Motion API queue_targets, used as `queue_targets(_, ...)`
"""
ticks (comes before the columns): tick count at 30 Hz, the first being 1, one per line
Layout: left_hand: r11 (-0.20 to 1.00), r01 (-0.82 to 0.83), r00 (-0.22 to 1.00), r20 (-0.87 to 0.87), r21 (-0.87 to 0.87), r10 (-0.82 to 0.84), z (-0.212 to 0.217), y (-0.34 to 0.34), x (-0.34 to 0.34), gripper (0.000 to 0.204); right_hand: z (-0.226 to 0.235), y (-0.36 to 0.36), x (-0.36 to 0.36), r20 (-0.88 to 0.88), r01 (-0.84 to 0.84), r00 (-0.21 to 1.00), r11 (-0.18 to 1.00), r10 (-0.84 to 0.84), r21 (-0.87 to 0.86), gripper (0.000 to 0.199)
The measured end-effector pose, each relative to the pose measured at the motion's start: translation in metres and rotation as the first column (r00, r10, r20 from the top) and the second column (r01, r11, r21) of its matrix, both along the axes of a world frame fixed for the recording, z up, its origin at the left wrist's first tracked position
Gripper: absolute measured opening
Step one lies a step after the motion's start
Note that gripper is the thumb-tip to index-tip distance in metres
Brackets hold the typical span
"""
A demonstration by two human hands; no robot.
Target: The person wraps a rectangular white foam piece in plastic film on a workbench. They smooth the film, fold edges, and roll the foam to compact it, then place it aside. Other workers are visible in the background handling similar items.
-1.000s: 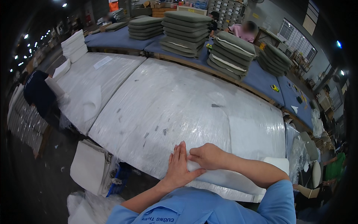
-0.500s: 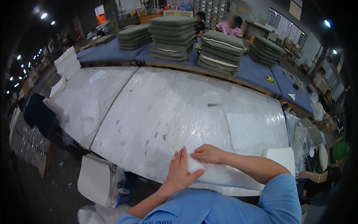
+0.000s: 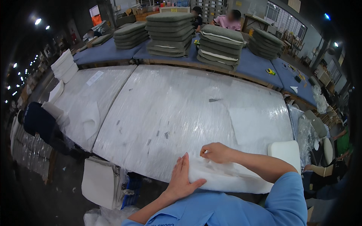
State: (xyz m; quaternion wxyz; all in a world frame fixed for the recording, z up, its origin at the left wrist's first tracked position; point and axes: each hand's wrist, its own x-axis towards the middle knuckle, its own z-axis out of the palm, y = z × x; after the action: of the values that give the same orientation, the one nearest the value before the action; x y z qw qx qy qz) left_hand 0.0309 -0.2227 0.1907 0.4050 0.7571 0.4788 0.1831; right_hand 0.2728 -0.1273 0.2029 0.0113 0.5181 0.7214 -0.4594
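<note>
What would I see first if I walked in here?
The huge white sheet covering the long table in the middle. At its near edge, the left hand lies flat on a white pad while the right hand pinches its top. Behind, stacks of green cushions sit on a blue table.

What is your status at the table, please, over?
Left hand flat on white padding. Right hand pinching its top edge. Plastic-covered table ahead, nothing in the way.

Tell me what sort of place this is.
Probably a cushion or upholstery workshop: stacks of grey-green cushions on blue worktables, and a long table covered in white wadding, with people working nearby.
</note>
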Motion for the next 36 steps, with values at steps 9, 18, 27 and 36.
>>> queue_targets(9,0.997,-0.067,0.985,0.159,0.039,0.06,-0.009,-0.01,-0.002,0.123,0.034,-0.019,-0.045,-0.076,-0.175,0.983,0.975,0.166,-0.134,0.053)
queue_targets(18,0.997,-0.067,0.984,0.169,0.027,0.062,-0.012,-0.013,-0.005,0.125,-0.046,-0.018,0.016,0.243,-0.108,0.961,0.989,0.131,-0.106,0.041)
queue_targets(27,0.998,-0.061,0.984,0.171,0.009,0.058,-0.005,-0.003,0.001,0.122,-0.021,-0.017,-0.031,-0.254,-0.073,0.963,0.994,0.092,0.083,0.036)
queue_targets(36,0.997,-0.071,0.953,0.295,-0.001,0.068,-0.019,-0.006,-0.003,0.115,-0.052,-0.009,0.08,0.076,-0.06,0.996,0.976,0.045,0.208,0.022)
